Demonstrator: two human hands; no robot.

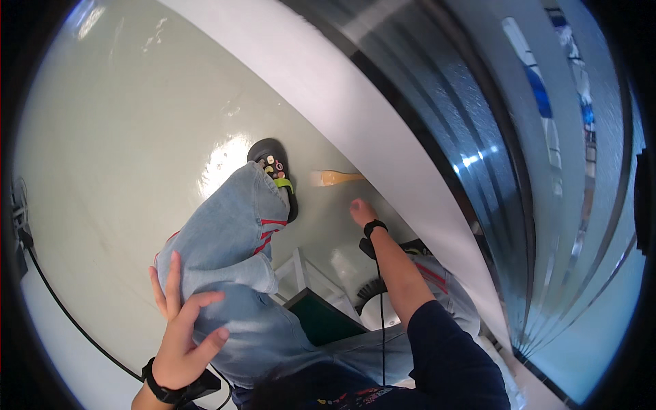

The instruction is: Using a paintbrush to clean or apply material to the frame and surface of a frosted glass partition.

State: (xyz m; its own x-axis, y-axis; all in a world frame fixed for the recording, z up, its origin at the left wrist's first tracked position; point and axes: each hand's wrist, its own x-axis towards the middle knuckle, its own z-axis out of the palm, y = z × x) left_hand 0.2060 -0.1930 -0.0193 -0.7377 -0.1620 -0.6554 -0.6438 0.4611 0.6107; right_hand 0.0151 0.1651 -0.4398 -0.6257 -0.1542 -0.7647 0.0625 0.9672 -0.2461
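My left hand (181, 328) is open above my bent left knee, its fingers spread and nothing in them. My right hand (361, 213) reaches down near the foot of the white wall edge, its fingers curled in. What those fingers hold, if anything, is hidden. Just beyond it a flat paintbrush (336, 178) with pale bristles and a yellowish wooden handle lies on the floor, apart from the hand. Both wrists carry black bands with small dark devices.
Beneath me shows a stool with a dark green seat (321, 320) and white legs. A white object (380, 311) with black bristles lies beside it. My black clog (275, 164) stands on the glossy floor (137, 137). A white ledge (294, 61) and ribbed glass panels (478, 137) rise at right.
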